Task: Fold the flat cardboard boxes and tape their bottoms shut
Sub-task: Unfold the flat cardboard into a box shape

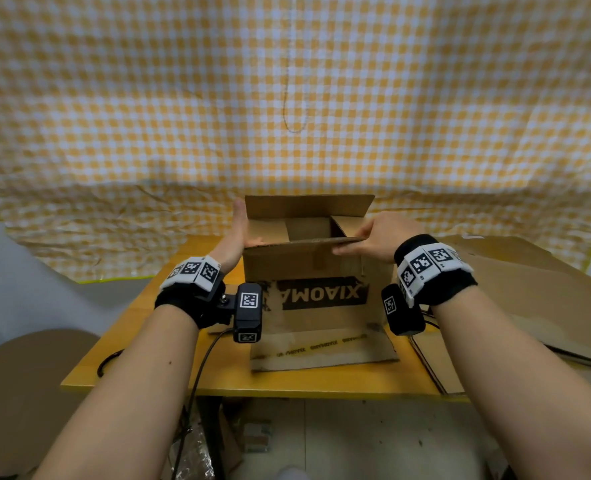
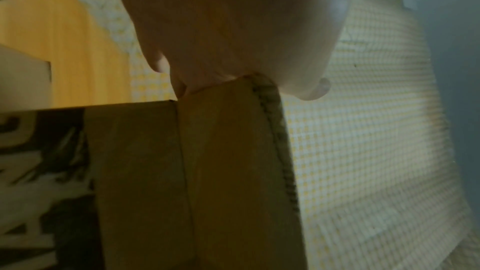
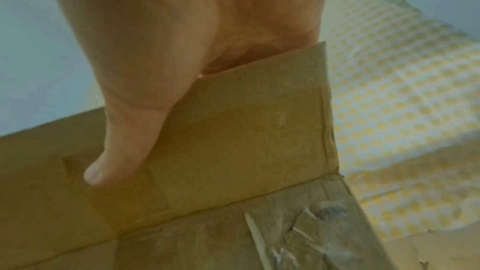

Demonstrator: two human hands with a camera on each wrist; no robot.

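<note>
Both hands — left hand (image 1: 237, 233), right hand (image 1: 379, 237) — grip the "XIAOMA"-printed box (image 1: 316, 292) by its flaps.

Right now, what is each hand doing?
Left hand: grips the left corner of the cardboard box, thumb over the near flap.
Right hand: pinches the near flap's right end.

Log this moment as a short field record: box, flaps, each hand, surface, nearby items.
box: cardboard box standing on the table, "XIAOMA" print upside down on the near wall
flaps: far flap raised, near flap being folded inward, seam untaped
left hand: left hand holds the near flap's left end
right hand: right hand pinches the near flap's right end, thumb underneath
surface: yellow wooden table
nearby: flat cardboard to the right; checkered cloth behind
</note>
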